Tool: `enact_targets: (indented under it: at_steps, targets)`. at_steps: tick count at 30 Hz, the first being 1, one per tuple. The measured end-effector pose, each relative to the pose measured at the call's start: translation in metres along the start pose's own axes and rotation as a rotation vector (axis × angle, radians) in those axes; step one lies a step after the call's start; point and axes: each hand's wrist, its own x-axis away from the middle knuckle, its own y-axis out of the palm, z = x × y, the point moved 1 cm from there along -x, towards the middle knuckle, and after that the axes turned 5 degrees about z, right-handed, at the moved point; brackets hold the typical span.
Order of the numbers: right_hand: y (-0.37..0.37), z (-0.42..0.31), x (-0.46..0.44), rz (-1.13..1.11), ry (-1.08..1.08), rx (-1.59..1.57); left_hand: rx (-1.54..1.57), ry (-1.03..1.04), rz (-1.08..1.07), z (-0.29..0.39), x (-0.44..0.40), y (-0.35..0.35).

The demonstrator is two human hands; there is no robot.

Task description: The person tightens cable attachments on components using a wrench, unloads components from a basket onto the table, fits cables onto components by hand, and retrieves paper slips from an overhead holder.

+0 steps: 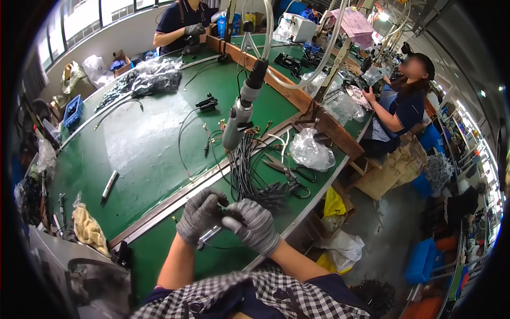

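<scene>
My left hand (198, 217) and my right hand (254, 226), both in grey gloves, are close together above the near edge of the green bench. Their fingers are closed around a small black part (227, 212), mostly hidden by the gloves. Just below them a silver metal piece (208, 237) and a thin black cable (226, 247) show; whether these join the part I cannot tell. Beyond my right hand lies a bundle of black cables (244, 170) with brass-coloured ends. A grey air screwdriver (239, 119) hangs above the bundle.
Scissors (287, 173) and a clear plastic bag (312, 150) lie to the right. A white marker (109, 185) and a tan cloth (89, 229) are on the left. A metal rail (175, 194) crosses the green bench (143, 165). Two co-workers stand at far sides.
</scene>
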Motion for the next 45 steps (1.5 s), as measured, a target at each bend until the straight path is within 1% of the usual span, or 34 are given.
enact_targets:
  at_steps: [2,3,5,7,9,10,11,12,14,15,18,19,21,22,23,24,26,27,29,30,31,32,34,36,37,39,40,41,42,43,44,45]
  targets:
    - [0.000,-0.008,-0.004,0.008,-0.078,0.069,-0.051,0.003,-0.018,-0.001,0.000,-0.001]
    - [-0.001,-0.007,-0.005,0.011,-0.076,0.070,-0.099,0.005,-0.030,-0.001,0.000,-0.002]
    - [0.000,-0.001,-0.004,-0.065,-0.049,0.046,-0.151,0.007,-0.044,-0.003,0.000,-0.003]
    - [-0.001,0.006,-0.003,-0.105,-0.035,0.035,-0.205,0.053,-0.088,-0.005,0.000,-0.003]
    - [-0.003,0.016,-0.001,-0.272,0.313,-0.348,-0.229,0.076,-0.105,-0.006,0.000,-0.003]
    - [-0.002,0.018,0.001,-0.357,0.489,-0.539,-0.202,0.034,-0.098,-0.007,0.001,-0.001]
    - [0.000,0.017,0.001,-0.365,0.489,-0.539,-0.174,-0.006,-0.088,-0.008,0.001,-0.001]
    - [0.002,0.014,0.000,-0.282,0.359,-0.406,-0.146,-0.044,-0.077,-0.009,0.001,-0.001]
    - [0.005,0.007,-0.001,-0.113,0.098,-0.144,-0.158,-0.028,-0.057,-0.011,-0.002,-0.006]
    - [0.004,0.004,-0.002,-0.120,0.098,-0.148,-0.176,-0.016,-0.049,-0.012,-0.004,-0.010]
    - [-0.002,-0.001,-0.008,-0.233,-0.106,0.226,-0.201,0.002,-0.053,-0.011,-0.004,-0.011]
    - [-0.003,0.000,-0.010,-0.235,-0.105,0.225,-0.208,0.013,-0.067,-0.009,-0.002,-0.011]
    - [-0.004,0.005,-0.012,-0.397,0.188,-0.072,-0.210,0.024,-0.078,-0.003,0.002,-0.008]
    - [-0.003,0.007,-0.012,-0.474,0.335,-0.219,-0.188,-0.040,-0.094,0.004,0.006,-0.005]
    - [-0.001,0.012,-0.010,-0.476,0.335,-0.216,-0.166,-0.104,-0.111,0.011,0.011,-0.001]
    - [0.003,0.021,-0.005,-0.532,0.449,-0.466,-0.143,-0.167,-0.128,0.015,0.013,0.000]
    - [0.007,0.022,-0.003,-0.624,0.670,-0.973,-0.198,-0.176,-0.150,0.019,0.014,0.001]
    - [0.007,0.022,-0.002,-0.622,0.671,-0.966,-0.253,-0.185,-0.173,0.020,0.014,0.001]
    - [0.005,0.018,-0.001,-0.508,0.586,-0.667,-0.297,-0.186,-0.197,0.016,0.010,0.000]
    - [0.004,0.014,-0.002,-0.451,0.541,-0.521,-0.337,-0.131,-0.139,0.011,0.006,-0.005]
    - [0.003,0.012,-0.002,-0.449,0.543,-0.517,-0.381,-0.077,-0.081,0.005,0.002,-0.010]
    - [0.002,0.009,-0.006,-0.415,0.310,-0.264,-0.426,-0.023,-0.024,0.002,0.000,-0.014]
    - [0.000,0.004,-0.011,-0.324,-0.151,0.242,-0.440,0.015,-0.031,-0.001,-0.002,-0.015]
    - [0.000,0.008,-0.013,-0.329,-0.160,0.223,-0.466,0.089,-0.029,-0.002,-0.001,-0.015]
    - [0.001,0.012,-0.013,-0.339,-0.172,0.201,-0.465,0.090,-0.028,-0.001,0.000,-0.015]
    - [0.004,0.016,-0.012,-0.354,-0.190,0.177,-0.525,0.099,-0.121,0.007,0.005,-0.013]
    - [0.006,0.019,-0.007,-0.381,-0.029,-0.057,-0.555,0.102,-0.168,0.012,0.008,-0.012]
    - [0.008,0.020,-0.001,-0.402,0.136,-0.291,-0.554,0.101,-0.167,0.018,0.010,-0.010]
    - [0.010,0.021,0.003,-0.417,0.302,-0.524,-0.548,0.016,-0.199,0.025,0.013,-0.006]
    - [0.010,0.021,0.005,-0.417,0.303,-0.524,-0.542,-0.070,-0.231,0.031,0.015,-0.003]
    - [0.011,0.022,0.007,-0.449,0.394,-0.600,-0.534,-0.155,-0.263,0.033,0.016,-0.002]
    - [0.012,0.022,0.009,-0.479,0.486,-0.675,-0.533,-0.157,-0.263,0.031,0.016,-0.002]
